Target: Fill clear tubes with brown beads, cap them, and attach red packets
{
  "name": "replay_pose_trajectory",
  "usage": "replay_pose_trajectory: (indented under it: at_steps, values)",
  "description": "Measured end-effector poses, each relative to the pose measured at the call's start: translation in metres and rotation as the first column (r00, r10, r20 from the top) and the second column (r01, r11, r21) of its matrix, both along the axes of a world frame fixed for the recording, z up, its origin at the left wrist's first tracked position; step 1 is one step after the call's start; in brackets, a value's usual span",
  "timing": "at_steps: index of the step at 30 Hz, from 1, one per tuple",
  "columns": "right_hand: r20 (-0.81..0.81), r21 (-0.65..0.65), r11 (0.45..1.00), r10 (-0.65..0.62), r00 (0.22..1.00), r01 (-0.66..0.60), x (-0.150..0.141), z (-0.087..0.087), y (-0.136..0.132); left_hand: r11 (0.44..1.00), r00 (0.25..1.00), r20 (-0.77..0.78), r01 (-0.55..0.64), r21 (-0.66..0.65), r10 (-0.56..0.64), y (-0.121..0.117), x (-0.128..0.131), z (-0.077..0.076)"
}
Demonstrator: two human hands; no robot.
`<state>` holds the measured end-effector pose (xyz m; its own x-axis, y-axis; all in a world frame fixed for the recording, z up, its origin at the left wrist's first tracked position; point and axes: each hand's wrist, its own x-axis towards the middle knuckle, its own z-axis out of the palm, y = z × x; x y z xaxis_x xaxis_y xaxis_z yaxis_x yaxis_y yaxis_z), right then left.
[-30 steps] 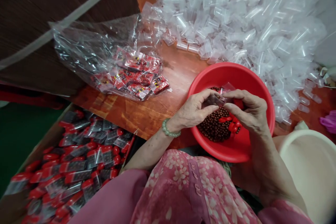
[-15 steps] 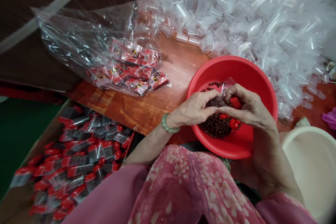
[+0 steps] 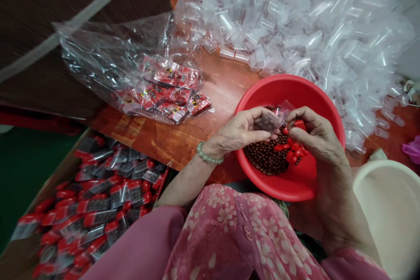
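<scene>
- My left hand (image 3: 234, 132) holds a bead-filled case (image 3: 268, 121) above the red bowl (image 3: 303, 183).
- My right hand (image 3: 320, 136) curls narrowly beside it, grip unclear.
- I'm likely working its end; steadiness matters next.

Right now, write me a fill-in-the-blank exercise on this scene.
The round red plastic basin holds small round beads coloured dark ____.
A bracelet of pale green beads circles the person's ____ wrist.
The round cream-coloured tub stands to the ____ of the basin.
Missing words: brown; left; right.
</scene>
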<state>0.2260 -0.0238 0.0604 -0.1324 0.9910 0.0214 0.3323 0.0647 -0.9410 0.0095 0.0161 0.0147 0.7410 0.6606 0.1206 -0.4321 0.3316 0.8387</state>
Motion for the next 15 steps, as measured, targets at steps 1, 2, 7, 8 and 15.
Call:
replay_pose_trajectory:
  at_steps: [1,2,7,8,15]
  values:
    - [-0.037,-0.048,0.998,-0.035,0.999,0.033,0.001,-0.003,0.001,1.000,1.000,0.011,-0.002,0.002,0.002,-0.002,-0.001,0.003]
    - [-0.083,-0.101,0.994,-0.058,0.995,0.050,0.003,-0.006,0.001,1.000,1.000,0.019,-0.005,0.003,0.005,-0.003,-0.001,0.006]
    - [-0.286,-0.273,0.962,-0.090,0.954,0.009,0.008,-0.013,-0.002,0.998,0.999,0.023,-0.048,0.047,0.047,-0.005,-0.001,0.011]
    - [-0.301,-0.277,0.961,-0.089,0.949,0.002,0.008,-0.013,-0.003,0.996,0.998,0.020,-0.062,0.059,0.061,-0.004,0.000,0.011]
    - [-0.279,-0.069,0.983,-0.183,0.943,0.171,0.003,-0.004,-0.005,0.997,0.998,0.012,-0.063,0.053,0.062,-0.001,0.005,0.005]
